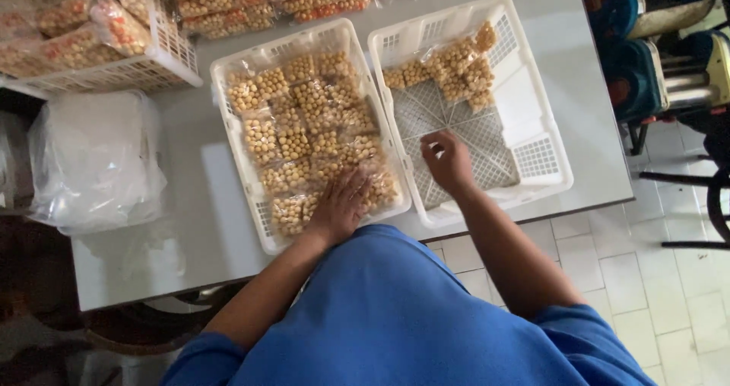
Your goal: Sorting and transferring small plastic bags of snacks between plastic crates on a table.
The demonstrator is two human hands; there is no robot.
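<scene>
Resting on packets: the left hand [340, 203] lies flat, fingers spread, on the small clear plastic packets of round tan snack balls [308, 131] at the near end of the full white slotted plastic crate [228, 139]; it presses rather than grips.
Right hand: the right hand [449, 162] hovers loosely curled over the bare lattice floor of the second white plastic crate [544, 158]; it seems to hold nothing, though the fingertips are hard to read.
Packets already moved: a few identical packets [452, 66] lie at that crate's far end.
Likely handling: light, soft-walled, slippery film; the contents look brittle, so squeezing could crush them.
Where to grasp: probably by a packet's edges or sealed end, or scooped from beneath.
Surroundings: both crates sit side by side on the grey worktop [205, 219], with a stack of clear bags [95, 158] to the left.
</scene>
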